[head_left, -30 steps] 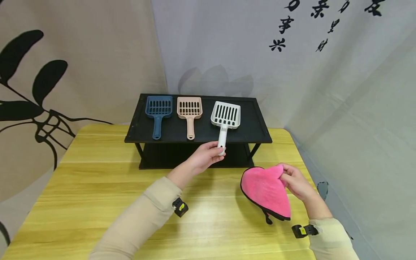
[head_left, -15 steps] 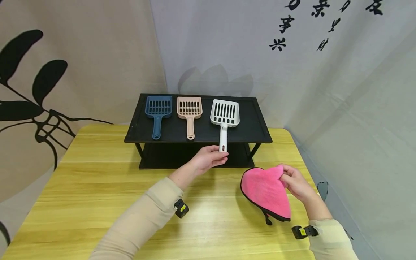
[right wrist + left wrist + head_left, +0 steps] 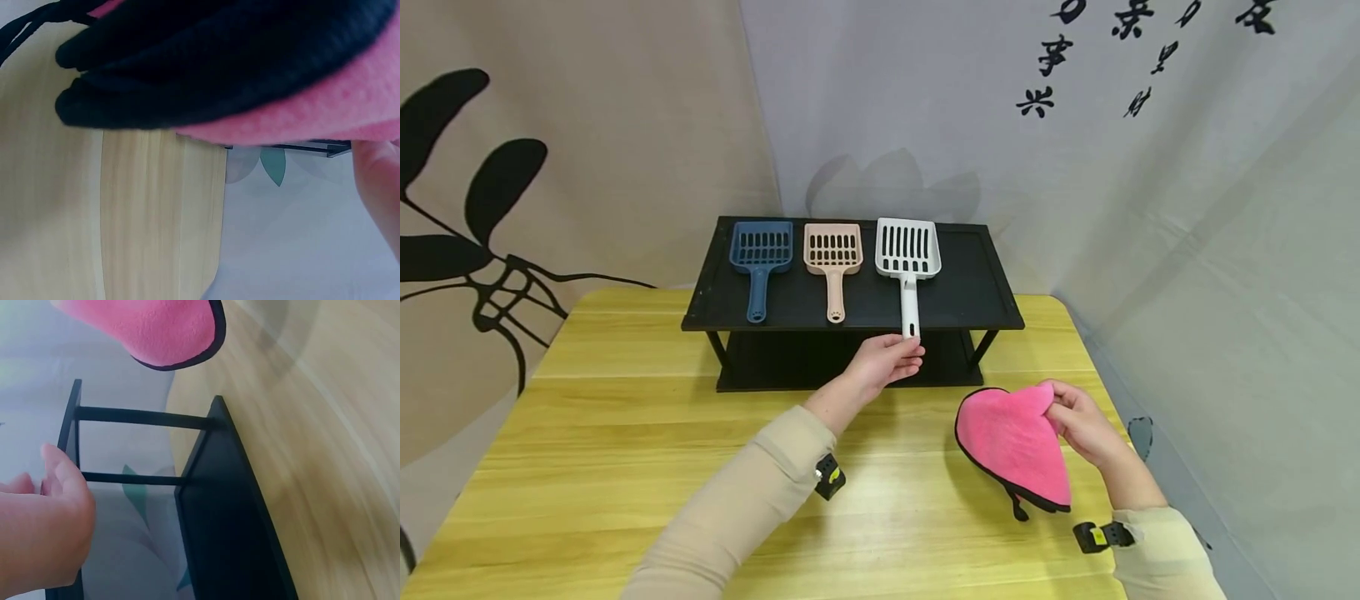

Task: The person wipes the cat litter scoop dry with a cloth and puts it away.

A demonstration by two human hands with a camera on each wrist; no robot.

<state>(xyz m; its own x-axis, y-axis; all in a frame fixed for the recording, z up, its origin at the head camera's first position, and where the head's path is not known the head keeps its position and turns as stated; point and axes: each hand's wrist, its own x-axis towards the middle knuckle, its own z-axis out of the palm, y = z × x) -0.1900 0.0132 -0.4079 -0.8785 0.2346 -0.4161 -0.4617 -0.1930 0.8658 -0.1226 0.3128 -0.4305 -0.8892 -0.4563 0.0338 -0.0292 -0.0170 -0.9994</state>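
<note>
A white litter scoop lies over the right part of the black rack's top, its handle reaching past the front edge. My left hand pinches the tip of that handle; in the left wrist view the hand is beside the rack and the scoop is hidden. At the right, my right hand grips the upper corner of a pink plush cloth with black edging and a small black loop. The cloth hangs over the table, its dark border filling much of the right wrist view.
A blue litter scoop and a pale pink litter scoop lie side by side on the black two-tier rack. It stands at the back of the wooden table. A printed fabric curtain hangs behind.
The left hand has moved the white scoop back and slightly left, turning it straighter, with the grip now at the handle's very tip. The right hand and pink cloth have stayed put.
</note>
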